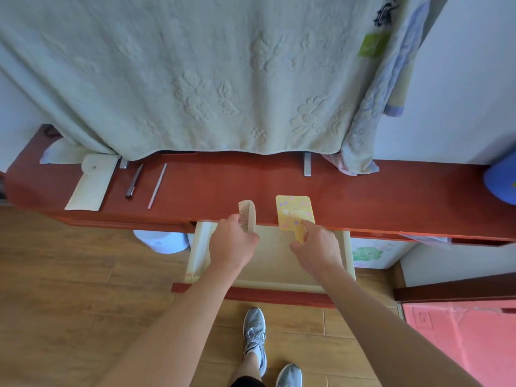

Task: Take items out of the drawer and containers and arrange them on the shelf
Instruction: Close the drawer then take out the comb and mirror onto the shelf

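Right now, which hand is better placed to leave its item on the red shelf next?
Probably the right hand: its yellow mirror lies mostly flat on the shelf, fingers pinching just the handle. The left hand grips the comb at the shelf's front edge, seemingly not laid down yet.

Shelf [212,188]: red-brown wood, running left-right in front of you. On it, from the left: cream pouch [92,182], pen [134,181], thin rod [157,185], all angled alike and apart from each other. Near the front edge mid-shelf is the comb [247,216], gripped by your left hand [234,241]; can't tell if it touches the wood. Just right of it the yellow mirror [293,212] lies flat, handle overhanging the edge and pinched by your right hand [315,247]. Metal feet [307,163] at the back. Blue object [502,180] at the far right end.
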### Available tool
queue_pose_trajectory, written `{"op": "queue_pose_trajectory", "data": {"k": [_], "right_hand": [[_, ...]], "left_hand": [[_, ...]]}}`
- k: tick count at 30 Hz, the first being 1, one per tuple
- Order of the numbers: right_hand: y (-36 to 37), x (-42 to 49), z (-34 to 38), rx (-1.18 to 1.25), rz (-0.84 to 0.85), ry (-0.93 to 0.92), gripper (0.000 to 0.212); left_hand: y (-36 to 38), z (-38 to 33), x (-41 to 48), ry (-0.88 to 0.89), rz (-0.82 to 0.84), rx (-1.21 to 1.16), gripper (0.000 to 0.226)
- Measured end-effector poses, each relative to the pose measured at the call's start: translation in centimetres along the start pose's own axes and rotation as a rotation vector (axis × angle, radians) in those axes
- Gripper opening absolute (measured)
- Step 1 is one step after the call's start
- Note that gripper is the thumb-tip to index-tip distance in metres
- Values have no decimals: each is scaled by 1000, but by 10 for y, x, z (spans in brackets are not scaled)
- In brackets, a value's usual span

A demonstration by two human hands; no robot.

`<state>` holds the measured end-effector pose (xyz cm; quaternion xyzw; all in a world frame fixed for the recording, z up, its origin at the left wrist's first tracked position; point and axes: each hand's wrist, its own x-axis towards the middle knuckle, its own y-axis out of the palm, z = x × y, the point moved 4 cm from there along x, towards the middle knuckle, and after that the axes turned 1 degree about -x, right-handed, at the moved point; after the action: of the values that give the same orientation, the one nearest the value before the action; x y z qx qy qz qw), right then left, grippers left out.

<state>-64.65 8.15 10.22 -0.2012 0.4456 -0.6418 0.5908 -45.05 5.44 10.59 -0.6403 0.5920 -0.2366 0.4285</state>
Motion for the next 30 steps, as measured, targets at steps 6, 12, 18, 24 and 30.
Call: {"op": "queue_pose_trajectory", "data": {"k": [6,12,18,24,30], "right_hand": [[1,43,20,-12,-16,7,56],[9,84,38,-1,-15,38,57],[14,110,45,-3,-3,68,57],[17,125,43,-39,22,80,53],[21,134,43,-63,39,82,53]], "left_hand": [[-2,-9,52,16,5,15,48],[5,-14,99,27,44,70,52],[12,-16,130,34,68,113,51],[23,-16,143,46,103,149,51],[28,-18,148,66,106,181,48]]}}
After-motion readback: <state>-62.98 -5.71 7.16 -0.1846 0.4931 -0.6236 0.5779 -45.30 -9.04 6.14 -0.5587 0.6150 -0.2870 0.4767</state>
